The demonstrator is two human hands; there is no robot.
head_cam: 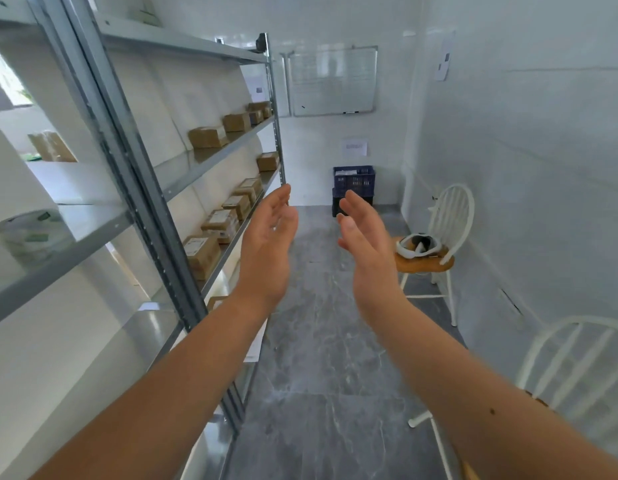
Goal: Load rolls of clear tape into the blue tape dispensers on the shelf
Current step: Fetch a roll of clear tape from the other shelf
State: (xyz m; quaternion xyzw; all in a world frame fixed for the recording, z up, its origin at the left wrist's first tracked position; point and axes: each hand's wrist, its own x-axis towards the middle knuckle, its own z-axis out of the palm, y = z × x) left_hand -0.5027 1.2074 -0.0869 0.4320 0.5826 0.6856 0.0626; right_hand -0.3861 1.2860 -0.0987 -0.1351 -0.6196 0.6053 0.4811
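Note:
My left hand (270, 244) and my right hand (368, 247) are both raised in front of me at mid frame, palms facing each other, a gap between them. The fingers of each are apart and neither holds anything. A grey metal shelf unit (151, 202) runs along the left. No blue tape dispenser and no clear tape roll shows in this view. A white roll with green print (30, 237) stands on the near left shelf, blurred.
Several brown cardboard boxes (203, 254) line the shelves. Blue crates (353, 188) are stacked at the far wall under a whiteboard (333, 81). A white chair (439, 244) carries a white headset (418, 245); another white chair (570, 368) stands near right. Grey stone floor (328, 375) runs between.

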